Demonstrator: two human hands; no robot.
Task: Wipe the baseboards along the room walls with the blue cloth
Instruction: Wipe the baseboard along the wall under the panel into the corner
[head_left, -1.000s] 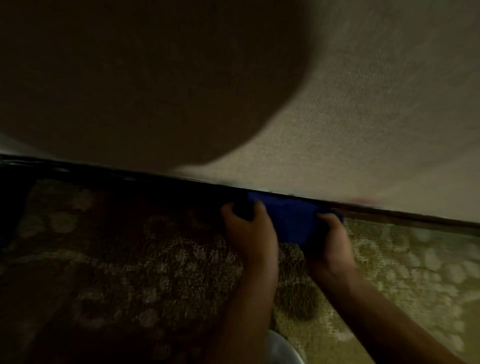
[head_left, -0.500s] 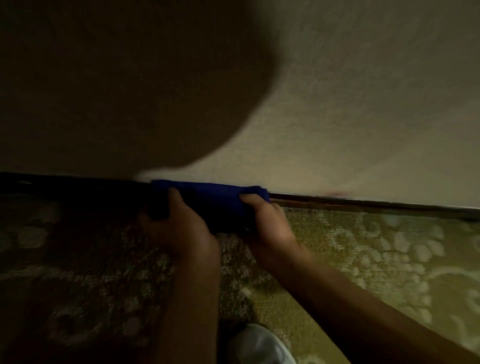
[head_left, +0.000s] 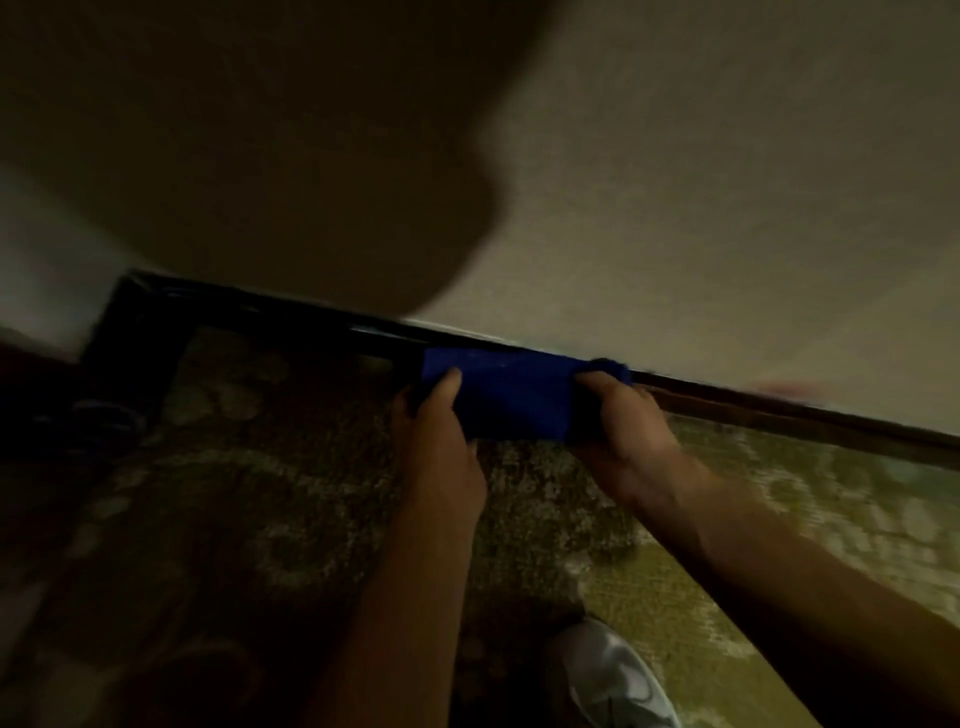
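Observation:
The blue cloth (head_left: 511, 392) is stretched flat against the dark baseboard (head_left: 789, 415) where the wall meets the carpet. My left hand (head_left: 441, 441) grips the cloth's left end, thumb on top. My right hand (head_left: 623, 426) grips its right end, fingers curled over the bunched edge. The baseboard runs left into a corner (head_left: 130, 296) and right along the beige wall (head_left: 701, 208). The part of the baseboard behind the cloth is hidden.
A patterned green and beige carpet (head_left: 779, 519) covers the floor. My white shoe (head_left: 618, 675) stands at the bottom. A dark object (head_left: 98, 421) lies on the floor near the left corner. My head's shadow (head_left: 260, 156) darkens the wall's left half.
Both hands have slid the cloth leftward along the baseboard toward the corner, which has come into view at the left. The grip on the cloth is unchanged.

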